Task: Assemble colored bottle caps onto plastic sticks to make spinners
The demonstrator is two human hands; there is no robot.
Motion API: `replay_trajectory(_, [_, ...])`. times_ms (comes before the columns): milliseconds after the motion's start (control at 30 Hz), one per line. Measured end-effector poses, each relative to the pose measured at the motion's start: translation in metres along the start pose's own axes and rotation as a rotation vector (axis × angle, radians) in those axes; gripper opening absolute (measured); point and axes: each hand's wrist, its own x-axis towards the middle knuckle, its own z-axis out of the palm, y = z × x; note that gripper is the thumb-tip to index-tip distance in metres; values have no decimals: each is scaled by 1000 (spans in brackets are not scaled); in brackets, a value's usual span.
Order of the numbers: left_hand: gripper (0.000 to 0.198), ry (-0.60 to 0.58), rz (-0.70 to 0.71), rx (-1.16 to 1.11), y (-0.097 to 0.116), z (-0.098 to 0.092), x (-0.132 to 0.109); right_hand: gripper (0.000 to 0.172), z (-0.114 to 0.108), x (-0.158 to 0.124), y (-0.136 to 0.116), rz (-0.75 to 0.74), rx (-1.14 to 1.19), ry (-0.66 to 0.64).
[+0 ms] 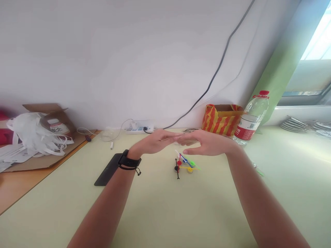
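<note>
My left hand (159,140) hovers over the table with its fingers stretched out flat toward the right. Facing it, my right hand (204,143) has its fingers extended and the thumb held apart below. The fingertips of both hands meet or overlap in the middle; which lies on top I cannot tell. Neither palm shows anything held. Just below and nearer to me, a small cluster of coloured plastic pointers (190,167) with round hubs lies on the table, in black, red, white, blue, green and yellow. One black pointer (177,168) has arrow-shaped ends. A black watch band (128,160) circles my left wrist.
A dark flat phone-like slab (110,170) lies left of my left wrist. Behind stand a power strip (141,125), a red-and-yellow striped bag (222,120) and a large plastic bottle (249,120). A cardboard box (59,117) with white straps (38,132) sits far left.
</note>
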Motion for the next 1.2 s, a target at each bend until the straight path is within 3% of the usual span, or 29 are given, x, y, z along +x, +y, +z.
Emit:
replay_trajectory(233, [50, -245, 105, -199, 22, 6, -1, 76, -1, -1, 6, -55, 65, -292])
replay_trajectory(333, [52, -316, 106, -214, 28, 4, -4, 84, 3, 1, 3, -80, 67, -401])
replay_trajectory(500, [70, -91, -18, 7, 14, -18, -16, 94, 1, 0, 12, -133, 156, -382])
replay_trajectory(700, [33, 105, -99, 161, -7, -40, -28, 114, -9, -3, 21, -88, 327, -453])
replay_trajectory(833, [31, 92, -68, 161, -9, -40, -27, 115, -7, -2, 21, -92, 388, -409])
replay_trajectory(1000, [34, 125, -59, 149, -12, -39, -26, 100, -6, -1, 23, -127, 410, -383])
replay_trajectory(1200, [44, 62, -59, 10, -14, -40, -30, 97, -12, -4, 26, -109, 286, -376])
